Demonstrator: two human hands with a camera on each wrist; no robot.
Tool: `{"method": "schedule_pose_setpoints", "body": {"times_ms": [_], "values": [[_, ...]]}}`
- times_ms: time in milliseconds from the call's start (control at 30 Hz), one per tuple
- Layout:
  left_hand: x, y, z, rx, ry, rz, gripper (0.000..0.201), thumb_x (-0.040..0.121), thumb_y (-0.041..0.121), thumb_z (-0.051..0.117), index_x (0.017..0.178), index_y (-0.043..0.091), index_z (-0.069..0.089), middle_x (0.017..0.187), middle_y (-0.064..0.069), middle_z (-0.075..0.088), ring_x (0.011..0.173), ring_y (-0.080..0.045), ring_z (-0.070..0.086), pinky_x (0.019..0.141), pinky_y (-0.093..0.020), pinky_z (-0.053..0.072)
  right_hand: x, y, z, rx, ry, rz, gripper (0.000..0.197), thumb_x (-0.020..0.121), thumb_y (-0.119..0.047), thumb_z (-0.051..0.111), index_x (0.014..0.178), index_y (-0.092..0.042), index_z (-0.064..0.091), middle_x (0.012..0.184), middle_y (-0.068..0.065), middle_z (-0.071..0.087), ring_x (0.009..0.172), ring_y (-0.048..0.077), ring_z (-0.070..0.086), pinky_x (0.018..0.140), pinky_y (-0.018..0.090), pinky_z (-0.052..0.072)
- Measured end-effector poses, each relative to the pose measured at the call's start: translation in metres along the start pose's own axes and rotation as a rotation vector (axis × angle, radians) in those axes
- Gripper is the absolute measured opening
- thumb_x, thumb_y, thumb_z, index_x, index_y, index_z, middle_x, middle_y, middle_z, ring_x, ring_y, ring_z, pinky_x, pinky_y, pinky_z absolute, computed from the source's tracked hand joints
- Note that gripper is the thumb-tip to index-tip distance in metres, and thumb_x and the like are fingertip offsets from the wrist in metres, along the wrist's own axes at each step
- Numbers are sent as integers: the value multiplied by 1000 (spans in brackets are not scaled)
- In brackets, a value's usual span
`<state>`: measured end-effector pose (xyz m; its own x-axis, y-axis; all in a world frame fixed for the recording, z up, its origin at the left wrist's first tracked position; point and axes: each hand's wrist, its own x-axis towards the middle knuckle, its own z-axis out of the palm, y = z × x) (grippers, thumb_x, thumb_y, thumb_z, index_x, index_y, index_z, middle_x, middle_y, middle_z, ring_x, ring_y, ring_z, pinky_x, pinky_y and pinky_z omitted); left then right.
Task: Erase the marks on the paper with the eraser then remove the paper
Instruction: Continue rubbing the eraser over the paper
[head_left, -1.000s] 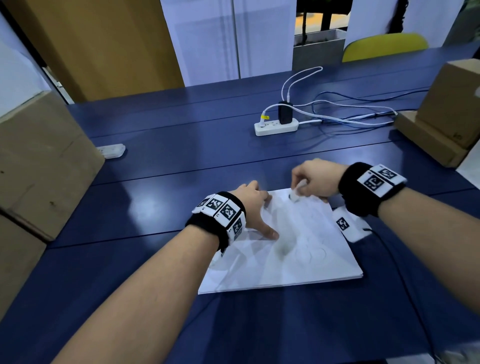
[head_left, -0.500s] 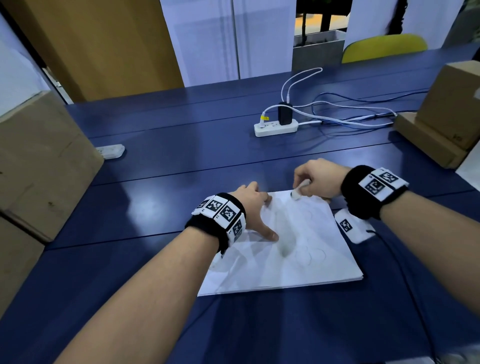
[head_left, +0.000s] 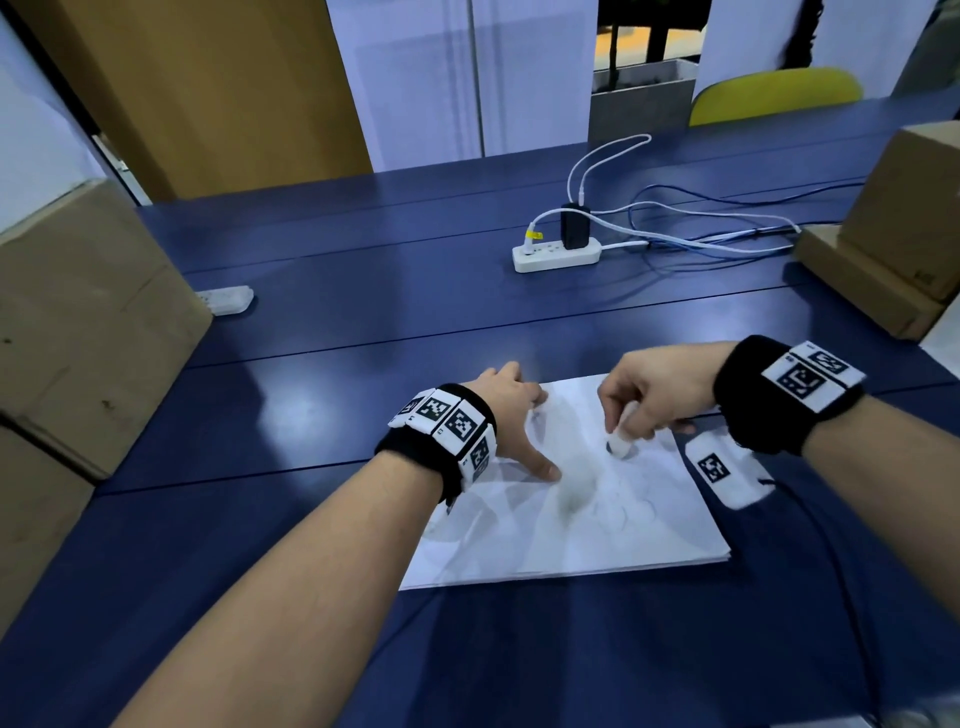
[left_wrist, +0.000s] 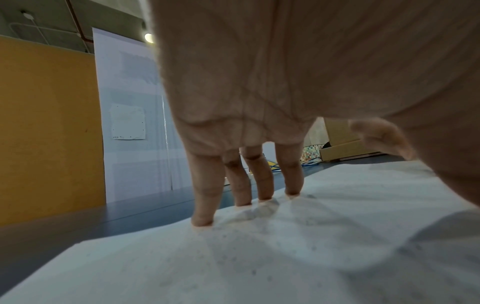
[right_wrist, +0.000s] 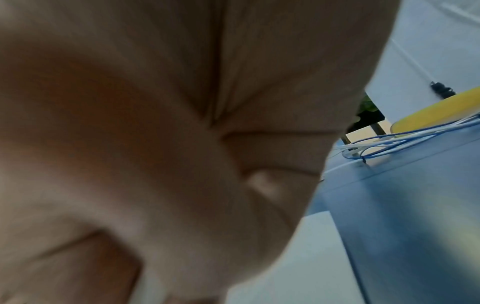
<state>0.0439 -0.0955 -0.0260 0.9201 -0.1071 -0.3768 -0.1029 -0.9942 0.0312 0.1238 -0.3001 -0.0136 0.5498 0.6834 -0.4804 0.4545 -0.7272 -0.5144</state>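
Note:
A white sheet of paper (head_left: 571, 525) with faint pencil marks lies on the blue table (head_left: 363, 322) in front of me. My left hand (head_left: 511, 421) presses on its left part with straight fingers (left_wrist: 205, 197) and thumb, fingertips down on the paper (left_wrist: 259, 257). My right hand (head_left: 649, 400) pinches a small white eraser (head_left: 621, 439), whose tip touches the upper middle of the sheet. In the right wrist view the palm (right_wrist: 155, 144) fills the picture and hides the eraser.
A white power strip (head_left: 558, 253) with a black plug and cables lies farther back. Cardboard boxes stand at the left (head_left: 78, 332) and the right (head_left: 904, 228). A white tagged device (head_left: 727, 475) with a cable sits at the paper's right edge. Another strip (head_left: 226, 300) lies at left.
My right hand has slid the eraser from the paper's far edge toward me, down onto the middle of the sheet. The left hand has stayed pressed in place.

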Motion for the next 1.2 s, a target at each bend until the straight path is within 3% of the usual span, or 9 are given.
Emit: {"method": "schedule_pose_setpoints", "body": {"times_ms": [100, 200, 400, 500, 567, 733, 900, 1067, 1200], "values": [[1, 1, -1, 2, -2, 0, 95, 54, 72, 76, 132, 28, 47, 119, 1, 41, 113, -22, 43, 88, -42, 48, 10, 3, -3, -142, 151, -6, 7, 82, -14, 69, 86, -20, 69, 66, -2, 68, 40, 20, 58, 50, 26, 52], [0, 1, -1, 2, -6, -4, 93, 54, 72, 77, 131, 28, 47, 119, 1, 41, 113, -22, 43, 87, -41, 47, 16, 3, -7, -221, 348, 25, 8, 83, -21, 66, 79, -27, 62, 69, -7, 68, 46, 3, 61, 61, 29, 55], [2, 2, -1, 9, -3, -1, 99, 53, 72, 77, 135, 27, 45, 121, 0, 41, 114, -23, 43, 90, -44, 48, -2, -5, 0, -129, 4, 15, 11, 73, -26, 76, 82, -21, 71, 65, 2, 67, 39, 19, 50, 45, 31, 49], [2, 2, -1, 7, -4, 3, 95, 55, 71, 77, 133, 26, 47, 121, -1, 41, 114, -24, 43, 90, -42, 46, 10, -4, -8, -271, 258, 40, 12, 83, -20, 65, 94, -21, 70, 74, -5, 68, 52, 15, 59, 58, 27, 54], [1, 1, -1, -1, -4, 5, 94, 56, 70, 77, 133, 27, 46, 122, -1, 41, 115, -24, 42, 90, -41, 46, 11, -2, -9, -278, 385, 61, 11, 87, -19, 62, 95, -19, 69, 80, -5, 68, 52, 5, 56, 51, 14, 44], [2, 1, 0, 8, -4, -1, 99, 54, 72, 77, 136, 28, 45, 122, 0, 41, 114, -23, 43, 89, -43, 48, 4, 3, -1, -18, 21, -6, 10, 77, -19, 75, 86, -17, 72, 62, 0, 64, 41, 22, 49, 46, 28, 46], [2, 2, -2, 8, -11, -6, 96, 53, 72, 77, 133, 28, 46, 122, 0, 41, 114, -23, 43, 87, -41, 47, 23, 4, -9, -121, 326, -17, 11, 83, -14, 66, 90, -20, 72, 67, 1, 73, 47, 27, 64, 47, 22, 52], [2, 1, 1, 9, 12, 3, 104, 51, 73, 77, 141, 39, 37, 123, 0, 41, 116, -23, 44, 86, -42, 47, 13, 1, 2, -28, 34, -7, 9, 81, -14, 69, 88, -19, 73, 61, 2, 66, 44, 26, 51, 46, 30, 48], [4, 2, -1, 25, 2, 28, 101, 54, 73, 76, 142, 47, 34, 121, -2, 41, 116, -25, 44, 83, -41, 45, 23, 4, -8, -158, 313, 4, 13, 80, -20, 64, 88, -26, 73, 71, -4, 74, 59, 26, 70, 62, 28, 59]]}}
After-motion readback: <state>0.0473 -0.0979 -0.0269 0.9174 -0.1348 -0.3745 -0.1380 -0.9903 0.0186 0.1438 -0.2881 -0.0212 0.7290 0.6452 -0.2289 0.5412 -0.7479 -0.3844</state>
